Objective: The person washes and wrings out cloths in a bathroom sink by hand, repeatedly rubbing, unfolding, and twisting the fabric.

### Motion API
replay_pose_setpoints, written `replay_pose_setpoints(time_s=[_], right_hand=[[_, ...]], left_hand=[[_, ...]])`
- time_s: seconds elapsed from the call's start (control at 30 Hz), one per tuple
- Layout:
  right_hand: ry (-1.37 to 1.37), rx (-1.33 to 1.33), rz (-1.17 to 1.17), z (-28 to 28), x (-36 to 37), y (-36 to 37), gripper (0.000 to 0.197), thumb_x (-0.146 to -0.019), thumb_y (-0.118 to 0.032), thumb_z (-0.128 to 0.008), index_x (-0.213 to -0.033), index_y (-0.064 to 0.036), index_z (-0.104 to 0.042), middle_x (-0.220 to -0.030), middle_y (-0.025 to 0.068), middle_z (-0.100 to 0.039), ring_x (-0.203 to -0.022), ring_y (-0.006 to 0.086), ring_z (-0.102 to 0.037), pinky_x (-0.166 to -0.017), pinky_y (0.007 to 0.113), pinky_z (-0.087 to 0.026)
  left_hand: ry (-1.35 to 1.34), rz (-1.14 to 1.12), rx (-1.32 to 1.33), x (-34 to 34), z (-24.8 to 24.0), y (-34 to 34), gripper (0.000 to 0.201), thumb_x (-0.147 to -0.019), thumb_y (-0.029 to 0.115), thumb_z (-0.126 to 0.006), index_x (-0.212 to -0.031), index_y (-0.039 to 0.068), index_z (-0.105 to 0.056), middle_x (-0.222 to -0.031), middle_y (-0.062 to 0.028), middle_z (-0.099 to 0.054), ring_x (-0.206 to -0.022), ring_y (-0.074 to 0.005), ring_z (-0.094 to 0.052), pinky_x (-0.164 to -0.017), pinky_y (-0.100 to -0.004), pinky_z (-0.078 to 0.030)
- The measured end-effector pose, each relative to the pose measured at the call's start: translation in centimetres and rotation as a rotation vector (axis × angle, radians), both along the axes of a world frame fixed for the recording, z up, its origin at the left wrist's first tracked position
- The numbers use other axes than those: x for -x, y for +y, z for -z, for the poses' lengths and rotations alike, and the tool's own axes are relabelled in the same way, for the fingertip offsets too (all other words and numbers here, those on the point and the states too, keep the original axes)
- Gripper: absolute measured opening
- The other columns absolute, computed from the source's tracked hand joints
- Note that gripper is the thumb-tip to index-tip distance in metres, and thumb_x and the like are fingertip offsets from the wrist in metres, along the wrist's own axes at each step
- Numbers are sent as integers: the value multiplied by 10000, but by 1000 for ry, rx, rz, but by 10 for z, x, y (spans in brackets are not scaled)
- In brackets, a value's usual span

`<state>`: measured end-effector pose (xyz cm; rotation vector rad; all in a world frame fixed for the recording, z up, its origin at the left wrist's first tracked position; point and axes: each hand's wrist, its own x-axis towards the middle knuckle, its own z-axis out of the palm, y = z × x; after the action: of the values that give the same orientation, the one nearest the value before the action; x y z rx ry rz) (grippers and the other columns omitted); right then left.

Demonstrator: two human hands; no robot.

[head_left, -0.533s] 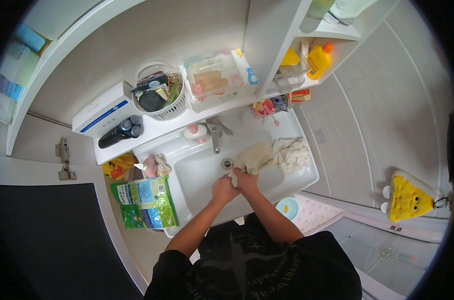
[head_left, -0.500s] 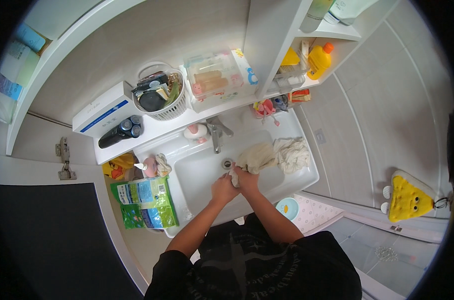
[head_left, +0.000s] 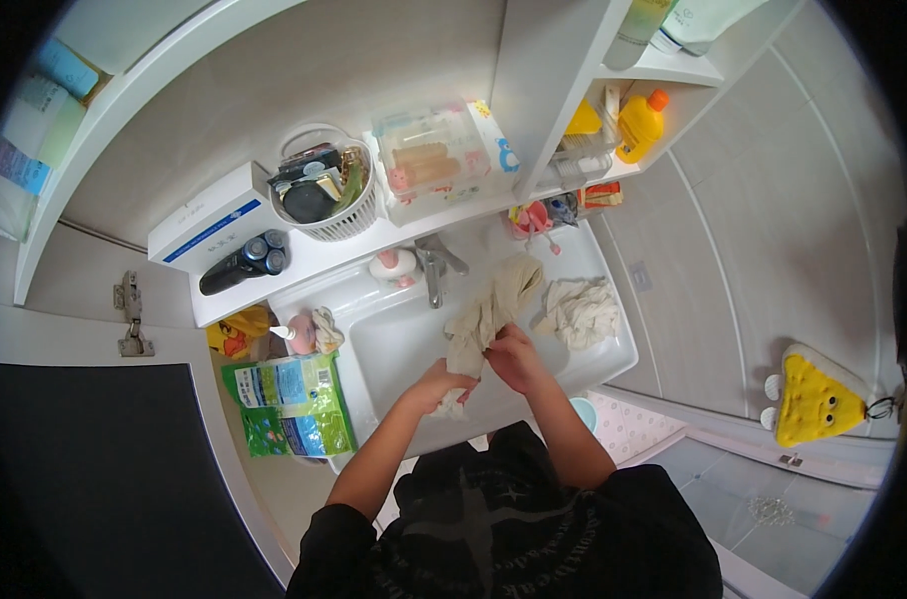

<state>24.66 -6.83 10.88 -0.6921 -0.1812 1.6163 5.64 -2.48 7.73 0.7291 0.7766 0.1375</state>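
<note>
Over the white sink [head_left: 388,364] I hold a long, bunched beige cloth [head_left: 488,314]. My left hand [head_left: 437,385] is wrapped round its near end, thumb across it, with a little cloth hanging out below. My right hand [head_left: 515,359] grips the cloth's right edge a bit farther along, fingers closed. The cloth's far part stretches up and bends over to the right beside the faucet [head_left: 433,272]. A second crumpled off-white cloth [head_left: 581,311] lies on the right side of the sink, apart from my hands. The drain is hidden now.
Behind the faucet, a shelf holds a white basket [head_left: 338,218], a black shaver [head_left: 242,265], a box [head_left: 209,220] and a clear container [head_left: 433,150]. A soap dispenser [head_left: 393,266] stands beside the faucet. Green packages [head_left: 289,404] lie left; a pink pump bottle [head_left: 301,334] is behind them.
My hands have moved apart from their clasp on the cloth. The left went nearer me, the right shifted right, and the cloth has swung from pointing right to stretching toward the faucet side.
</note>
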Motion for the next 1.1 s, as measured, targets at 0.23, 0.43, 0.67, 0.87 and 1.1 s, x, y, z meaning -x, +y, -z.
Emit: replay_pose_setpoints(time_s=[0.23, 0.43, 0.67, 0.87, 1.1], right_hand=[[2, -272, -239, 1, -5, 4, 613, -750, -294, -803, -1252, -73, -529, -1303, 103, -553, -1232, 304, -521, -1071, 462, -388], [340, -418, -216, -35, 24, 18, 535, -733, -317, -797, -1133, -64, -548, -1137, 151, -587, -1078, 347, -591, -964, 464, -474], [49, 4, -258, -4, 9, 5, 263, -841, -271, -643, -935, -27, -614, -862, 145, -649, -824, 275, -640, -744, 406, -530], [-341, 275, 53, -6, 35, 8, 149, -862, -158, -638, -901, -15, -647, -765, 98, -650, -658, 218, -633, -628, 338, -521], [-831, 247, 327, 6, 46, 10, 143, -809, -89, -673, -921, 0, -680, -843, 59, -696, -722, 175, -662, -679, 332, -515]], left_hand=[[-530, 345, 449, 0, -30, -4, 450, -706, 186, -769, -1046, -33, -571, -749, -74, -572, -585, -158, -551, -532, -300, -435], [-848, 376, 717, -16, -31, -18, 463, -745, 263, -740, -1063, -29, -572, -736, -82, -571, -571, -172, -540, -540, -312, -439], [-375, 121, 523, -9, -40, -12, 370, -767, 171, -729, -1033, -27, -565, -749, -93, -572, -525, -183, -526, -487, -321, -435], [77, 230, -73, -19, -33, -4, 273, -733, 146, -739, -921, -18, -626, -696, -80, -612, -573, -156, -576, -505, -304, -443], [509, 359, -681, -26, -30, 2, 634, -617, 336, -842, -1053, -69, -625, -862, -222, -705, -761, -320, -702, -712, -401, -552]])
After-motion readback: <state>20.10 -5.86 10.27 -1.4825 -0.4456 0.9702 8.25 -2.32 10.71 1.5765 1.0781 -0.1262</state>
